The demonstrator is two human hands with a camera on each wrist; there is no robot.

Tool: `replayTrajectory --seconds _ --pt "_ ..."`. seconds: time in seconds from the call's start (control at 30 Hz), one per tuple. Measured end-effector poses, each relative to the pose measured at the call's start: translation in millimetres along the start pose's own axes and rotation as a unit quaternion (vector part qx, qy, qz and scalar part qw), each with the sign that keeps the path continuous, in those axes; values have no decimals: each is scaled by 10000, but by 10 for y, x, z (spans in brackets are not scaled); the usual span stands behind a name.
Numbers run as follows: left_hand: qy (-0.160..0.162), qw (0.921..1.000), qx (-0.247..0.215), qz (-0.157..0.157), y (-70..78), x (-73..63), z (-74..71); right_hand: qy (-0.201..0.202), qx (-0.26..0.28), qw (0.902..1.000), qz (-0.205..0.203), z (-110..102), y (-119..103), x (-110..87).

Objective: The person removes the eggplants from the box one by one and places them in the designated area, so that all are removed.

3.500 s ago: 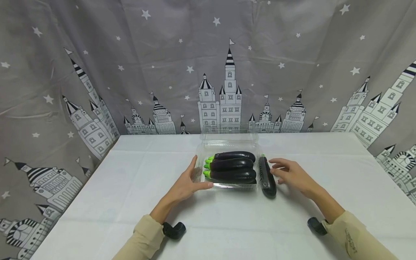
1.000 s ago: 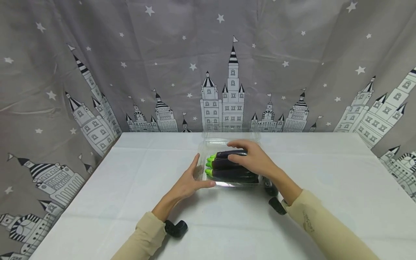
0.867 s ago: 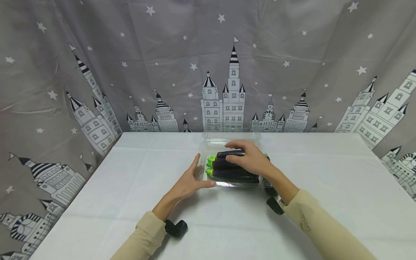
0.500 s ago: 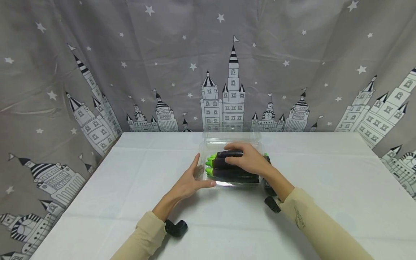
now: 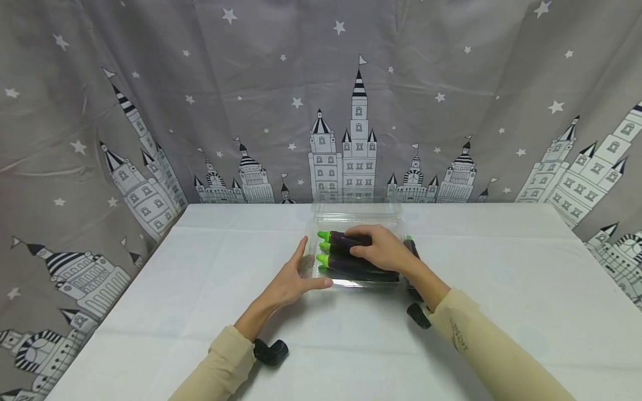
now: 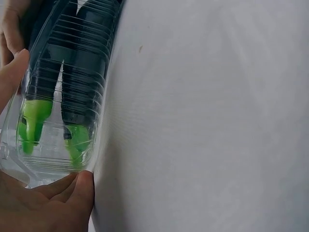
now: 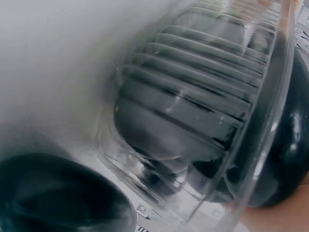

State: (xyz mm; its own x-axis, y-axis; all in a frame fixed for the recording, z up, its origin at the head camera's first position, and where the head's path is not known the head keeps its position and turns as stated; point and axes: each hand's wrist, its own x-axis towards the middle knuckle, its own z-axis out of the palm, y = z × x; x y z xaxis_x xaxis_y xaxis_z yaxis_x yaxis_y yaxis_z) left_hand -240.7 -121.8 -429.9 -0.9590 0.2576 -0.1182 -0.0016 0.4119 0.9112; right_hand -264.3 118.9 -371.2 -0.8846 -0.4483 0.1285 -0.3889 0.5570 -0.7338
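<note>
A gray curtain (image 5: 241, 83) printed with white stars and castles spans the upper frame from left to right, behind a table spread with a white cloth (image 5: 165, 312). At lower left, a rolled beige sleeve (image 5: 215, 365) and a black wrist camera (image 5: 271, 352) lead up to the left hand (image 5: 287, 283), its thumb and forefinger spread wide around the near left corner of a clear plastic box (image 5: 346, 283); the left wrist view shows that hand against the stem end of the ribbed box. The box sits at the center of the frame, its lid (image 5: 356, 209) opened away toward the curtain, with dark eggplants (image 5: 358, 271) lying inside side by side, at least four green stems (image 5: 323, 259) pointing left. Just right of center, the right hand (image 5: 382, 246) holds the farthest eggplant (image 5: 337, 238), thumb and fingers narrowed around it. Just beside the right end of the box, one loose eggplant (image 5: 411, 247) lies on the cloth, partly hidden by the right arm; in the right wrist view it fills the lower left corner. Toward lower right, a second wrist camera (image 5: 418, 316) and a lettered sleeve (image 5: 494, 348), also beige, run to the bottom edge
</note>
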Motion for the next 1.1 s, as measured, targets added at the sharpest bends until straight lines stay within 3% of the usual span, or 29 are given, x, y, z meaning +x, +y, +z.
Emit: replayTrajectory --seconds 0.37,1.1 --pt "-6 10000 -38 -3 -10 -19 2 1 -294 9995 130 41 7 -16" --pt "-11 10000 -16 79 -21 0 -10 277 -64 9994 210 2 36 -17"
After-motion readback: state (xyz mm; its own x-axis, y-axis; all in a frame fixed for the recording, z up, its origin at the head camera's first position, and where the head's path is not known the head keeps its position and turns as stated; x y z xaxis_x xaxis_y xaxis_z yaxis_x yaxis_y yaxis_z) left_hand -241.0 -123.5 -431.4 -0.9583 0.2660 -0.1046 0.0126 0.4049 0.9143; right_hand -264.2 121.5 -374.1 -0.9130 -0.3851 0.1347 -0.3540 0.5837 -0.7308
